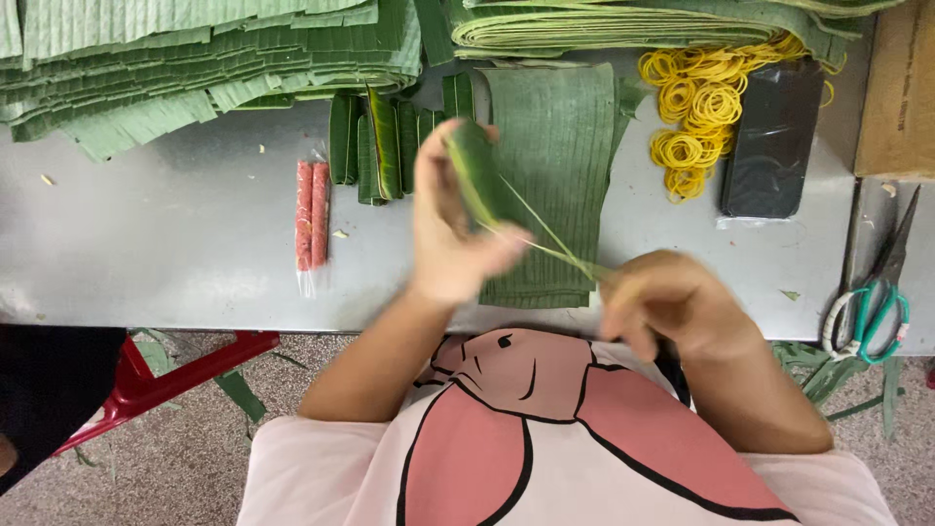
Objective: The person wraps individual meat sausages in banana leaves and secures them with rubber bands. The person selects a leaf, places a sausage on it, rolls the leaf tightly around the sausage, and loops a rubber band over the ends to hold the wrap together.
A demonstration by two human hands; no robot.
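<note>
Both hands closed — left hand (450, 229) grips leaf roll (474, 170), right hand (662, 302) strip (545, 234).

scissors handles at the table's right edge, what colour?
The scissors have teal-green handles with white loops, shown best in the head view.

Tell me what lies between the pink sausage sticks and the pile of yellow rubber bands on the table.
In the head view, between the sausage sticks and rubber bands lie small wrapped leaf parcels and a flat stack of banana leaf sheets.

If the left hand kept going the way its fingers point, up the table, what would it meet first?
Probably the flat banana leaf sheet just beyond the wrapped roll the left hand holds; height above the table is unclear.
</note>
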